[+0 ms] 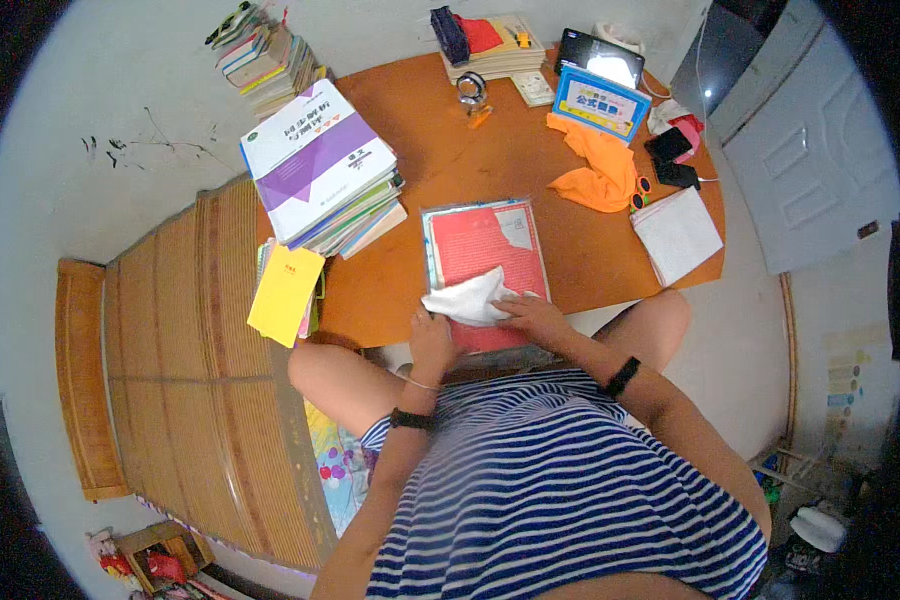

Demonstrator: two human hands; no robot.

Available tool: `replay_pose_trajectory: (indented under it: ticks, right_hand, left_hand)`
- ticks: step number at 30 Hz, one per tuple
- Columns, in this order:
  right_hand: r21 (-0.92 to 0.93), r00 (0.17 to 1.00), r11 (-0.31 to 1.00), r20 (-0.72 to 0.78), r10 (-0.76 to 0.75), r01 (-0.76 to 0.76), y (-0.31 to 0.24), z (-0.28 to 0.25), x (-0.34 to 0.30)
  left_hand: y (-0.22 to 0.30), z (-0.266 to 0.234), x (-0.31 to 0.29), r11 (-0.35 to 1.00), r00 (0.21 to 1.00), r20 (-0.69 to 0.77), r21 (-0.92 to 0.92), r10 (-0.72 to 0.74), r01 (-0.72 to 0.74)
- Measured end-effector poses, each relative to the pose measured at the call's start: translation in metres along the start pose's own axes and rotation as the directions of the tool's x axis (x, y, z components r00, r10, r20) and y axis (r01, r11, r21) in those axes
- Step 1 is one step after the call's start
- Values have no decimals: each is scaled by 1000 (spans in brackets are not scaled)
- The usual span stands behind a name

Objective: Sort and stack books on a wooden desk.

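A white cloth [462, 302] lies bunched across the lower part of a red printed booklet [478, 243], which tops a thin stack of papers at the table's front edge. My left hand [431, 338] is closed at the cloth's left corner, its fingertips partly hidden. On the right side, my right hand [532, 318] has its fingers bent over the cloth's edge, gripping it against the booklet. Part of the booklet's upper right corner looks pale, with its red surface ending in a ragged line.
A tall book stack [320, 160] and a yellow notebook [287, 292] stand left on the wooden table [410, 120]. To the right are an orange cloth [598, 165], a blue-framed board [600, 103], white paper [678, 236] and black phone-like objects [668, 147]. A small clock [471, 88] stands farther back.
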State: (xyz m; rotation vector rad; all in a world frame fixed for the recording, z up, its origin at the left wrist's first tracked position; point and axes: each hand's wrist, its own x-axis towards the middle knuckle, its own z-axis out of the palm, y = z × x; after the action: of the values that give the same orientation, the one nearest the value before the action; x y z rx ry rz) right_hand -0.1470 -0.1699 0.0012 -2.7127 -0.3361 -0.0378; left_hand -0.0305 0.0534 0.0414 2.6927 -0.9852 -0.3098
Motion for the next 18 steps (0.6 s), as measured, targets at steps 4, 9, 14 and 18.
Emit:
replay_pose_trajectory:
  ticks: [4, 9, 14, 18]
  right_hand:
    - [81, 946, 973, -230, 230, -217, 26, -11, -24]
    - [742, 603, 428, -41, 797, -516, 54, 13, -25]
    - [740, 597, 424, -37, 802, -523, 53, 19, -23]
    - [892, 556, 172, 101, 825, -418, 44, 9, -24]
  left_hand:
    - [-6, 10, 11, 993, 997, 16, -83, -79, 80]
    - [-3, 12, 36, 921, 962, 73, -277, -264, 274]
    - [4, 11, 46, 664, 987, 54, -734, -154, 144]
    - [21, -25, 58, 762, 988, -77, -646, -131, 51]
